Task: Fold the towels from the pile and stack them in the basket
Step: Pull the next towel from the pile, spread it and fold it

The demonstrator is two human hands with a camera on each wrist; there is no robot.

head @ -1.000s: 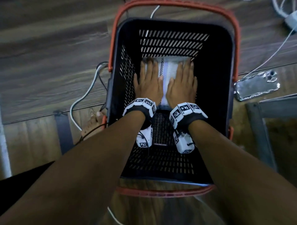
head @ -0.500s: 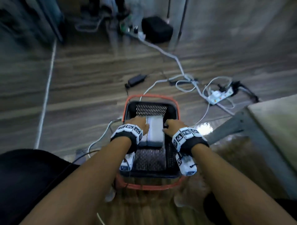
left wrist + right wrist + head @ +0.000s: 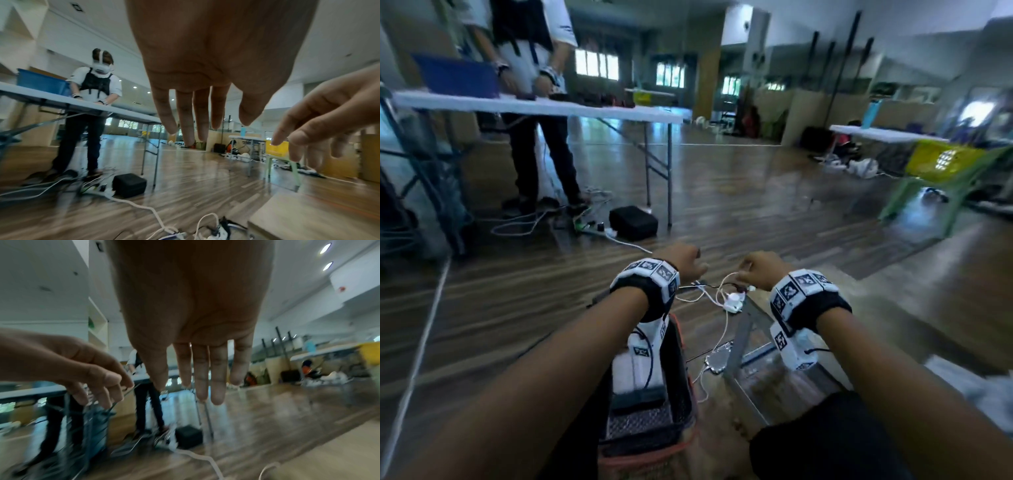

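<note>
The black basket (image 3: 678, 383) with an orange rim stands on the floor at the bottom of the head view. A folded white towel (image 3: 620, 375) lies inside it, partly hidden by my left wrist. Both hands hover above and beyond the basket, apart from the towel. My left hand (image 3: 688, 262) hangs with relaxed fingers (image 3: 185, 116) and holds nothing. My right hand (image 3: 758, 270) is beside it, its fingers (image 3: 216, 373) nearly straight and empty. A blurred pale heap, possibly the towel pile (image 3: 986, 387), shows at the right edge.
A wooden table (image 3: 928, 301) stands to my right. White cables and a power strip (image 3: 732, 303) lie on the floor ahead, with a black box (image 3: 633, 222) beyond. Another person (image 3: 534, 85) stands at a white folding table (image 3: 544, 108) at back left.
Both hands have lifted off the towel and risen out of the basket. The head view has swung up from the basket to the room.
</note>
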